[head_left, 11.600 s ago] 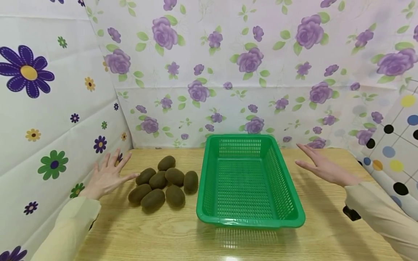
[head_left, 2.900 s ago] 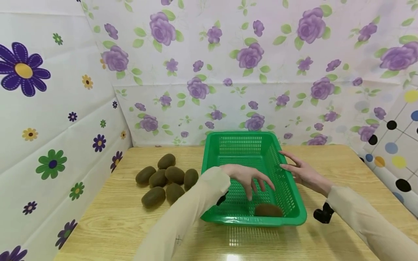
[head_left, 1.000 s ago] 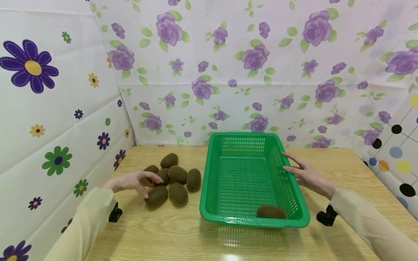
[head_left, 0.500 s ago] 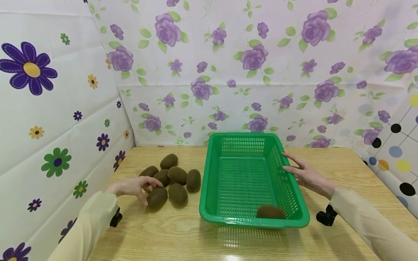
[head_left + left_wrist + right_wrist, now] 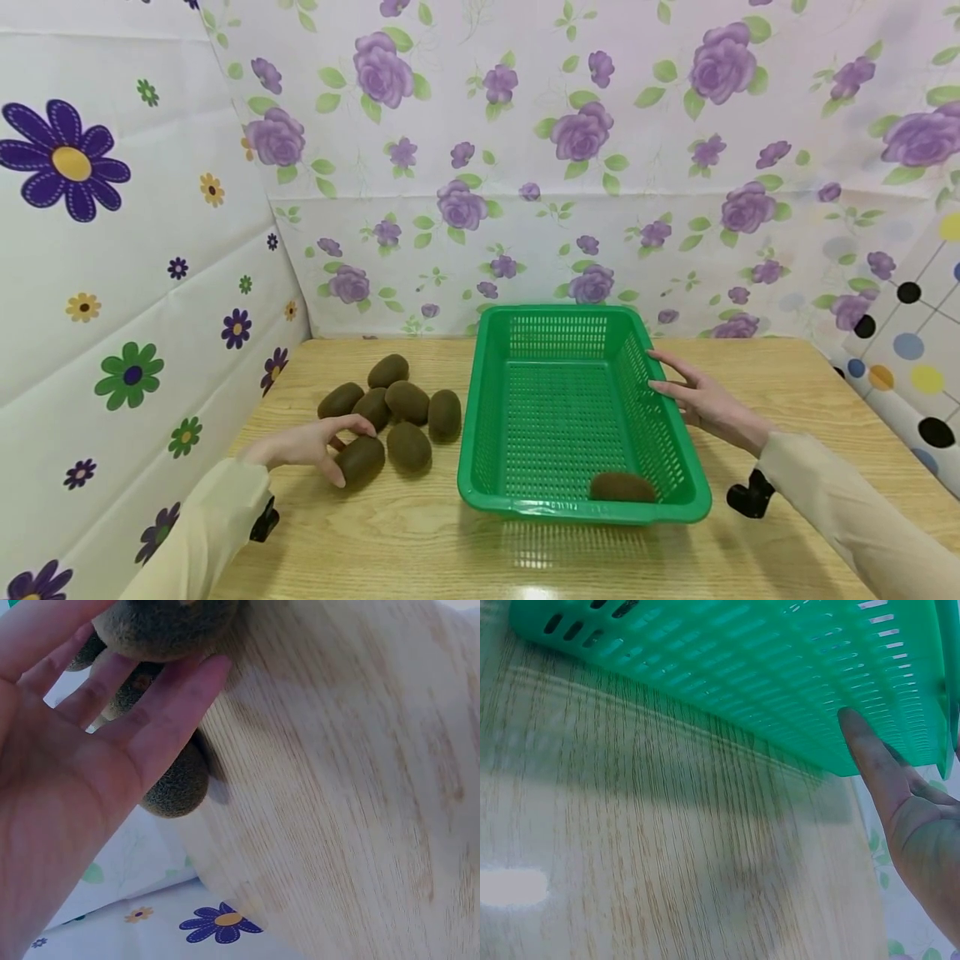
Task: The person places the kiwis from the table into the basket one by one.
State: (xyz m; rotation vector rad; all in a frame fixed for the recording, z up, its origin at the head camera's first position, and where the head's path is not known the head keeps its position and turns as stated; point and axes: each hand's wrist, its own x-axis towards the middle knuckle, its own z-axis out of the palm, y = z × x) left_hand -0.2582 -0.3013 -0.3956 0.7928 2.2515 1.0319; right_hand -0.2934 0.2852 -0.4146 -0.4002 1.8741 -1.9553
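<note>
My left hand (image 5: 303, 446) holds a brown kiwi (image 5: 363, 463) at the near side of a kiwi group, thumb on its near side and fingers over its far side. The left wrist view shows the palm of this left hand (image 5: 82, 750) with a fuzzy kiwi (image 5: 165, 634) at the fingers; others are partly hidden behind them. My right hand (image 5: 716, 408) touches the right rim of a green plastic basket (image 5: 471, 417) with nearly straight fingers. In the right wrist view a finger (image 5: 870, 754) lies against its slotted outer wall. One kiwi (image 5: 622, 487) lies inside, at the near right corner.
Several other kiwis, such as the upright one (image 5: 445, 415), lie close together left of the basket on the wooden table (image 5: 390, 542). A flower-print cloth (image 5: 525, 192) hangs behind, and another cloth (image 5: 172, 292) borders the left side.
Earlier the basket was bare; a kiwi now lies in it. My left hand went from the basket back to the group, and the kiwi there has shifted slightly nearer. My right hand stays at the rim.
</note>
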